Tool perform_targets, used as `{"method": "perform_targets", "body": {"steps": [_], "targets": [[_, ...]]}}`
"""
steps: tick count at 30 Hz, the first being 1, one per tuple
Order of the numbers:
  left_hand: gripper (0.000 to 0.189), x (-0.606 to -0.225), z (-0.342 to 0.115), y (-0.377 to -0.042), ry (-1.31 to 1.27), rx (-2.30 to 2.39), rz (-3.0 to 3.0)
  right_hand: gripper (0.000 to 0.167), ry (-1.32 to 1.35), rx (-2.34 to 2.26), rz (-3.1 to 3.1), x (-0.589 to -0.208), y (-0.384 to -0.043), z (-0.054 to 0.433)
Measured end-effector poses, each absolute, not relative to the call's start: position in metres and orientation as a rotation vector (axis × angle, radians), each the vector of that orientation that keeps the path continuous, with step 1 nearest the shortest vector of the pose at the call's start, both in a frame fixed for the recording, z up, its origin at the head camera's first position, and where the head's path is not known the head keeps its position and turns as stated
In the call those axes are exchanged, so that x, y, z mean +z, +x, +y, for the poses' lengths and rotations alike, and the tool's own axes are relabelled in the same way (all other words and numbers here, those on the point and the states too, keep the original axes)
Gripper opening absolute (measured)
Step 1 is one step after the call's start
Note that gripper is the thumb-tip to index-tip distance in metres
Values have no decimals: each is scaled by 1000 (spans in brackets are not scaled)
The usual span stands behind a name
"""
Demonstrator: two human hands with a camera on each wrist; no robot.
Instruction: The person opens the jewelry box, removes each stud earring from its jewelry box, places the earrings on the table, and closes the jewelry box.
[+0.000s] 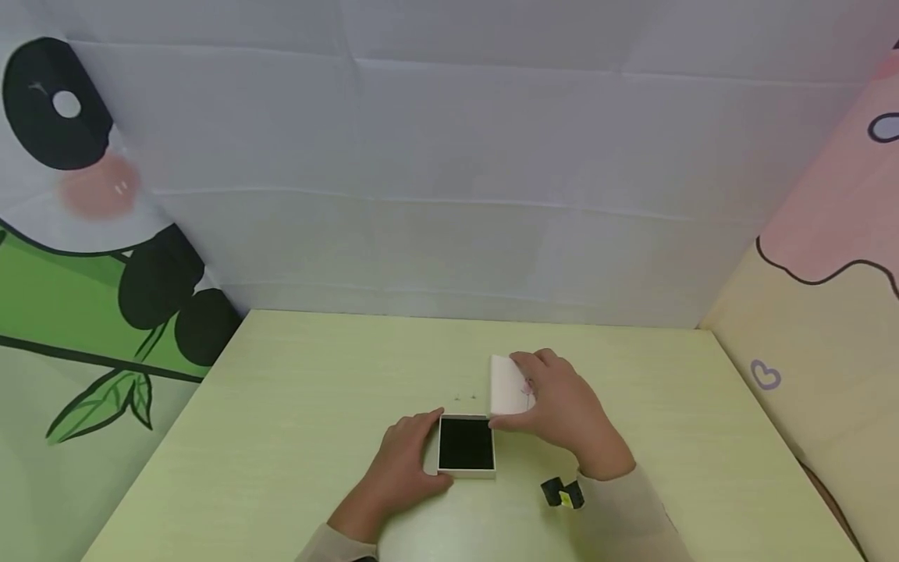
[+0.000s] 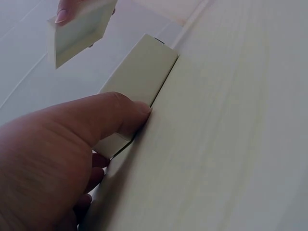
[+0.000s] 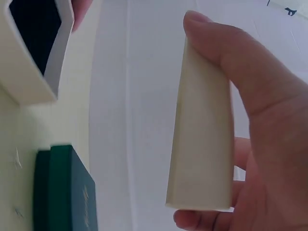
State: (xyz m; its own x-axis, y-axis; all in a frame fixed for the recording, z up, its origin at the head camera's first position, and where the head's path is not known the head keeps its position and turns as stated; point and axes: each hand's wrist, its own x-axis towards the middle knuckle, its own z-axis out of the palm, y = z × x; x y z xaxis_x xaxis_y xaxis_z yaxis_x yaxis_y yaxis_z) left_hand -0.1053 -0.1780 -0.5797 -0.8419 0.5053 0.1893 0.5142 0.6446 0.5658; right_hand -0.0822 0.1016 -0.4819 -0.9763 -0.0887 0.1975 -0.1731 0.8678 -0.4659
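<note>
A small white box base with a dark interior sits on the table, its open side up. My left hand grips it from the left, thumb along the near side and fingers at the far left corner. In the left wrist view the thumb presses its pale side wall. My right hand holds the white box lid by its edges, just beyond and right of the base. A small pink drawing marks its top. The lid's hollow underside shows in the left wrist view, raised off the table.
A dark green box appears on the table in the right wrist view; the head view does not show it. Beside the right sleeve is a small black piece with a yellow-green patch. A white cloth wall stands behind the table.
</note>
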Motion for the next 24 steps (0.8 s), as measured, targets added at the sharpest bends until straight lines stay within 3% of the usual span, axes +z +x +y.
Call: {"method": "perform_targets", "body": {"steps": [12,24], "targets": [[95,-585,-176,-109,-881,-969,-2846,92,222,940,-2867,-507,-75,63],[95,-588,-177,-111,-904,-952,-2811,94,302,913,-2885,-534,-82,58]]}}
